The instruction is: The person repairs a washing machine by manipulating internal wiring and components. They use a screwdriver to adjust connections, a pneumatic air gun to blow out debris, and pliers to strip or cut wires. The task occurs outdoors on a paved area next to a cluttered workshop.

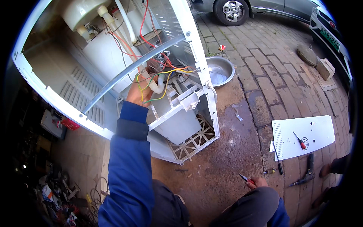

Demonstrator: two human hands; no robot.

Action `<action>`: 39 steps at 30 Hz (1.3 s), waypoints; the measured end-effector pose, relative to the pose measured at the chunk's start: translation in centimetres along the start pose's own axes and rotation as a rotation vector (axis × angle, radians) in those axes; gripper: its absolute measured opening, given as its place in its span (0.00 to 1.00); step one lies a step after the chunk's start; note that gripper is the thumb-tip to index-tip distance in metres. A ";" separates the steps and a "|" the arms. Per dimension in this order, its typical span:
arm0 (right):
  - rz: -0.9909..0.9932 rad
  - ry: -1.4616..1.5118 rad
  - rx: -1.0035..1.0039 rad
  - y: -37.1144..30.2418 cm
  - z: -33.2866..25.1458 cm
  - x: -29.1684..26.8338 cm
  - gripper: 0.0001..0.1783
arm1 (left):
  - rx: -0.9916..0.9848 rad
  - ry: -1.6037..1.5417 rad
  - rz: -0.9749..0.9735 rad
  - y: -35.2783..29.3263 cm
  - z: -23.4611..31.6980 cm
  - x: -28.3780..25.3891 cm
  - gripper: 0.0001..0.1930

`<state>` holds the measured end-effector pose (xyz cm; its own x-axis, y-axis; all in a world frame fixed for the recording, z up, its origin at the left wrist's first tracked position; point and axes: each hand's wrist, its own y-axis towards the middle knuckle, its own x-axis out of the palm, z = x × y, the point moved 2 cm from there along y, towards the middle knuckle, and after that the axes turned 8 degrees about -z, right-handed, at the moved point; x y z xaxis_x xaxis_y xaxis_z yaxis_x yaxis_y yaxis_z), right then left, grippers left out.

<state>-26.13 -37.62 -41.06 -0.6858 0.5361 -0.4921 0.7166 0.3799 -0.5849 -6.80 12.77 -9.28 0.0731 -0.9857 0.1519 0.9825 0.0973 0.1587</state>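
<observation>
My left hand (138,92) reaches under a metal crossbar (132,67) into an open white appliance cabinet (196,49). It is beside a curved white hose (158,85), among yellow, green and red wires (166,72); its fingers are mostly hidden by these parts. Low on the right, next to my knee, my right hand (258,183) is closed around red-handled pliers (246,178), whose dark tip points up and left. Inside the cabinet are a white tank (106,53) and a metal cylinder (149,39). A white inner panel (176,126) stands above the slatted base (194,140).
A metal basin (220,72) sits beside the cabinet. On the paving lies a white panel (321,132) with a red-handled screwdriver (302,144) on it; a power drill (307,174) is nearby. Parked cars (264,5), another person's dark sleeve (340,165) and cluttered parts (56,200) are around.
</observation>
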 end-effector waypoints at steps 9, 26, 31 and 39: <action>0.212 -0.095 -0.440 -1.6 -19.1 -14.5 0.15 | 0.060 -0.261 0.011 0.2 -1.1 -0.2 0.16; 0.504 -0.445 -0.938 0.3 -40.1 -15.7 0.12 | 0.056 -0.145 0.046 -0.1 -1.1 -0.2 0.15; 0.515 -0.496 -0.913 1.4 -40.1 -15.0 0.10 | 0.083 -0.170 0.079 -0.2 -1.6 -0.4 0.12; 0.545 -0.471 -0.962 1.7 -40.0 -15.0 0.10 | 0.032 -0.163 0.078 0.4 -1.5 -1.0 0.19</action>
<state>-9.59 -14.83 -8.87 -0.0988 0.5495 -0.8296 0.5902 0.7036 0.3957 -6.21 13.56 -10.85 0.1179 -0.9397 0.3209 0.9688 0.1797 0.1704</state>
